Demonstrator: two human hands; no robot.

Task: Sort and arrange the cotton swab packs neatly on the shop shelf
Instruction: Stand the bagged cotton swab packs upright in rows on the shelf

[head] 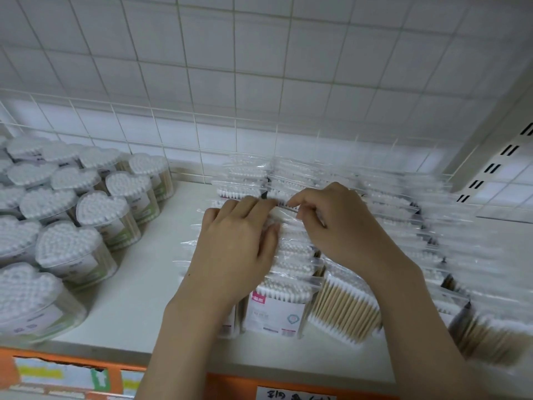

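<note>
Clear bagged cotton swab packs (284, 310) stand upright in rows front to back on the right half of the white shelf (138, 298); wooden sticks and white tips show through the plastic. Left hand (233, 246) lies flat on the pack tops, fingers spread, not closed on anything. Right hand (337, 223) pinches the top edge of one pack in the second row, thumb and forefinger together on it. Left side: heart-shaped tubs (101, 215) packed with swabs, tips up, crowded together. Bare strip of shelf between tubs and packs. Wire grid backing (202, 116) behind. Orange price rail (230, 382) along the front edge, handwritten label (294, 395) below.
</note>
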